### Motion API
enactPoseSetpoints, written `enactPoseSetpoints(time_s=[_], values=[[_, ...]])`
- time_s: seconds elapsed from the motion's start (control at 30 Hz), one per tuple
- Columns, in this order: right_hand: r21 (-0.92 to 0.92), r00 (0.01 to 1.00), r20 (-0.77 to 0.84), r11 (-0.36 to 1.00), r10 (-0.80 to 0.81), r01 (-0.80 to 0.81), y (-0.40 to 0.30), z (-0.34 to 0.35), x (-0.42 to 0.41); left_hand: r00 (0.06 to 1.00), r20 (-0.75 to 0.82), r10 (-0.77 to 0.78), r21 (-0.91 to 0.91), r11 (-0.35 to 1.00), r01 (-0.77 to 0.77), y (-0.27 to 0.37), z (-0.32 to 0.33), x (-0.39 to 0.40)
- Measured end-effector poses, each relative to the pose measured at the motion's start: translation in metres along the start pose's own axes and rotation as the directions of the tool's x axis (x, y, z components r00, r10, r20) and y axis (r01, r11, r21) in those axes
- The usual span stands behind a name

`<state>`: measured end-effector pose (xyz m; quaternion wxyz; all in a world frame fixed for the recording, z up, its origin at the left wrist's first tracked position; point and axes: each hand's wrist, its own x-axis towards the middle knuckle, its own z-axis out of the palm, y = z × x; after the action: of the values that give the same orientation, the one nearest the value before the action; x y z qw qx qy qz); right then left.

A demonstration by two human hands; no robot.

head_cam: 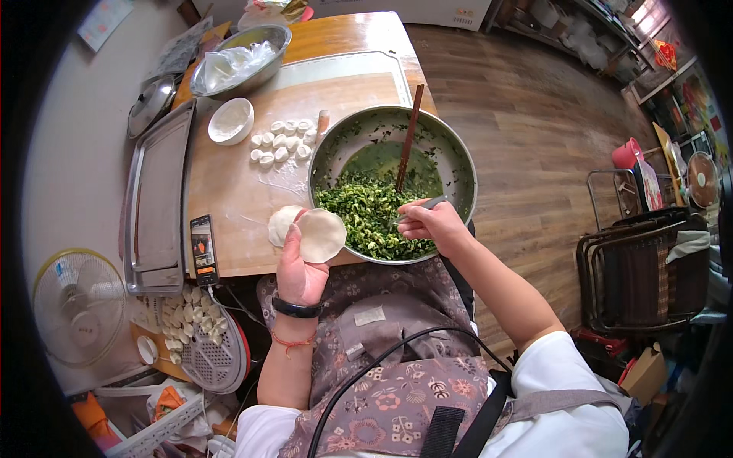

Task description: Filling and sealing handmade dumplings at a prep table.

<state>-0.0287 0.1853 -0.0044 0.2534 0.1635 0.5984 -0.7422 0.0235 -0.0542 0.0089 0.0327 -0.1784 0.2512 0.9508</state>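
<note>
My left hand [302,273] holds a round dough wrapper [322,236] on its fingers, thumb along its edge. Another dough wrapper [282,224] shows just left of it; whether it lies on the board or in the hand I cannot tell. My right hand [430,224] grips the grey handle of a utensil [437,202], whose lower end is hidden by the hand and filling. It is over a large metal bowl [471,172] of chopped green filling [366,223] with greenish liquid behind. A pair of brown chopsticks [410,137] stands tilted in the bowl.
Several dough pieces [279,141], a rolling pin [323,120] and a white bowl of flour [231,121] sit on the floured board [240,189]. A metal tray [157,200] and a phone [203,249] line the left edge. Shaped dumplings [194,318] rest on a perforated rack [215,360].
</note>
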Motion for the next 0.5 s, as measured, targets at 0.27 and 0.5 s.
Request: enactPoseSetpoints(time_s=[0.27,0.5], values=[[0.141,0.983,-0.060,0.973,-0.176,0.183,-0.018,0.000,-0.026,0.993,-0.031,-0.111,0.019,0.994,0.111,-0.015,0.006,0.013],[-0.368,0.652,0.201,0.560,-0.731,0.742,-0.006,0.025,-0.057,0.953,0.113,-0.280,-0.028,0.958,0.285,-0.047,0.023,0.027]])
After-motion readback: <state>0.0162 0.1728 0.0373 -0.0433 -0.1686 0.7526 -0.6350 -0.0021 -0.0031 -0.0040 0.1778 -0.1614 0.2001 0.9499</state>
